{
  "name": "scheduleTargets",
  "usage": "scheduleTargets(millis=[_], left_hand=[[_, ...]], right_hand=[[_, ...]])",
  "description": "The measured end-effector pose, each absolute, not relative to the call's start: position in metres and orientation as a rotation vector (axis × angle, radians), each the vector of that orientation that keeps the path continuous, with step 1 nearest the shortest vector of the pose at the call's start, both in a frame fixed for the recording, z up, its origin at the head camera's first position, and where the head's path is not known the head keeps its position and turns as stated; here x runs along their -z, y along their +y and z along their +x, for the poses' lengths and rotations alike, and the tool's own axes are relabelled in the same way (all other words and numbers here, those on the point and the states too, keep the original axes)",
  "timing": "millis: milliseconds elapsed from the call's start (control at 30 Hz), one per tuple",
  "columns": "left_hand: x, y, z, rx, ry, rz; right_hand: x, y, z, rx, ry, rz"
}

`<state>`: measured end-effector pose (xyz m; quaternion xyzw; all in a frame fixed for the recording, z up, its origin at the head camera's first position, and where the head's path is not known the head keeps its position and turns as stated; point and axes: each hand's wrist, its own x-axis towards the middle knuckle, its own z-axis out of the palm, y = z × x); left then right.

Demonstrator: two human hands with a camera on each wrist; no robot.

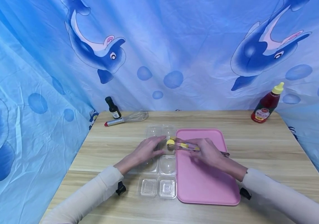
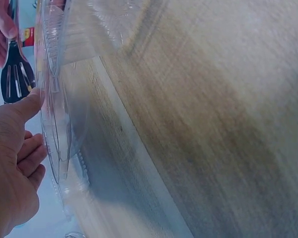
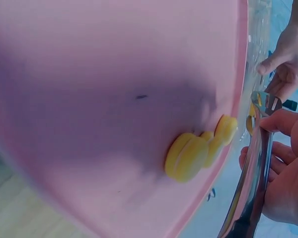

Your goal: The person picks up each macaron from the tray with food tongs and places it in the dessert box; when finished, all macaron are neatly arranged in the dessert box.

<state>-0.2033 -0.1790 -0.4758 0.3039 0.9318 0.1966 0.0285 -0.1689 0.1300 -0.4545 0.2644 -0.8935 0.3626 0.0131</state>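
Note:
My right hand (image 1: 205,151) grips slotted metal tongs (image 3: 256,166) over the pink tray's left edge. Between the tong tips sits a yellow macaron (image 1: 170,142), above a cup of the clear plastic container (image 1: 168,165). On the tray (image 1: 207,186), under the tongs, lie several more yellow macarons (image 3: 186,157), lined up near its edge in the right wrist view. My left hand (image 1: 148,149) rests at the container, fingers relaxed and thumb apart from them. In the left wrist view its thumb (image 2: 30,105) touches the container's clear rim (image 2: 52,124).
A whisk (image 1: 128,118) lies at the back left beside a small dark bottle (image 1: 113,108). At the back right stands a red sauce bottle (image 1: 265,105) with a yellow cap. A blue dolphin curtain (image 1: 159,56) hangs behind the wooden table (image 1: 106,149).

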Motion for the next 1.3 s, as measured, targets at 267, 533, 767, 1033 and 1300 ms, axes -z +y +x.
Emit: scheduleTargets(millis=[267,533,767,1033,1300], left_hand=[[0.475,-0.178,-0.202,-0.614,2.870,0.935],[0.475,-0.179,-0.203,-0.606,2.869,0.938],[0.474,-0.179,-0.202,-0.614,2.865,0.945],[0.474,-0.179,-0.202,-0.627,2.873,0.953],[0.473,-0.178,-0.201,-0.625,2.879,0.954]], right_hand=[[0.451,0.119,-0.171,-1.061,-2.792,0.833],[0.446,0.114,-0.170,-1.025,-2.821,0.847],[0.445,0.113,-0.169,-1.008,-2.843,0.835],[0.444,0.114,-0.170,-0.992,-2.827,0.859],[0.445,0.112,-0.170,-0.996,-2.814,0.869]])
